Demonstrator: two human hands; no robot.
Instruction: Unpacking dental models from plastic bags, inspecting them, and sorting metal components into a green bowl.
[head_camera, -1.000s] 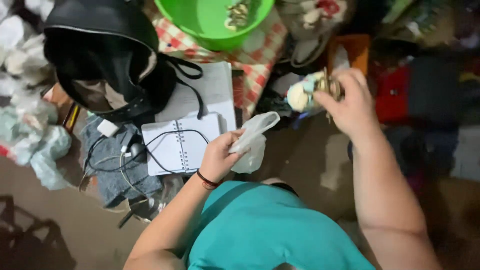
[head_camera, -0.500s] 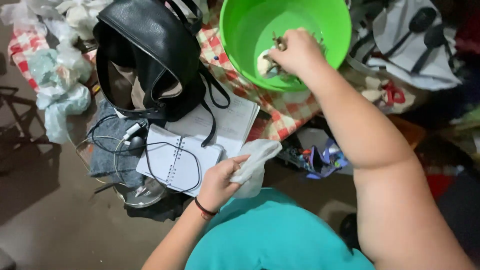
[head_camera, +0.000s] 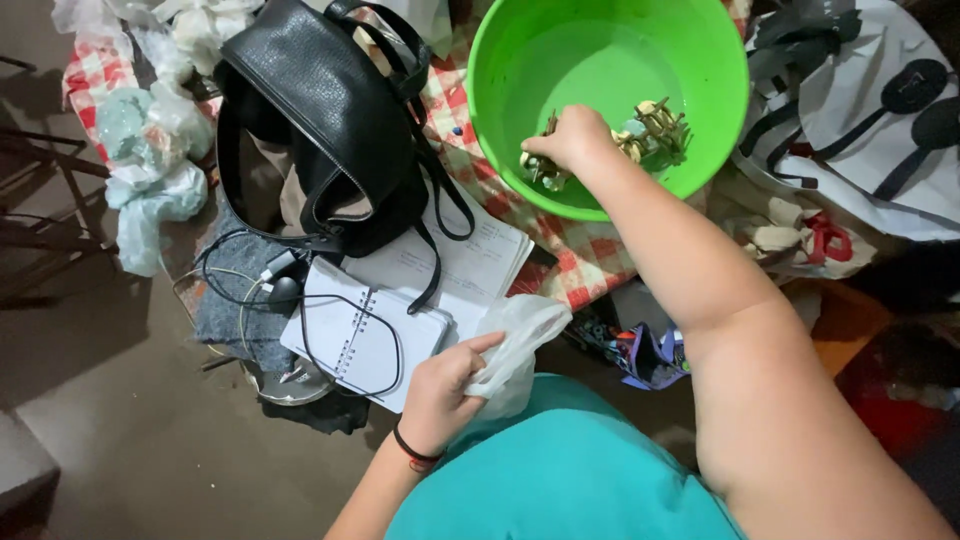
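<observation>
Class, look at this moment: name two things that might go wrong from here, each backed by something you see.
1. The green bowl sits on a cluttered checked cloth; the right hand digging among the small bits might tip it.
2. The left hand pinches the thin plastic bag loosely; it could slip.

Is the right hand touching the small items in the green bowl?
Touching. The head view shows the right hand down inside the green bowl, fingers closed over the small items at its bottom.

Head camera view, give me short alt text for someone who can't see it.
A person's right hand reaches into a green bowl of small items, while the left hand holds a clear plastic bag beside a spiral notebook and black bag.
</observation>
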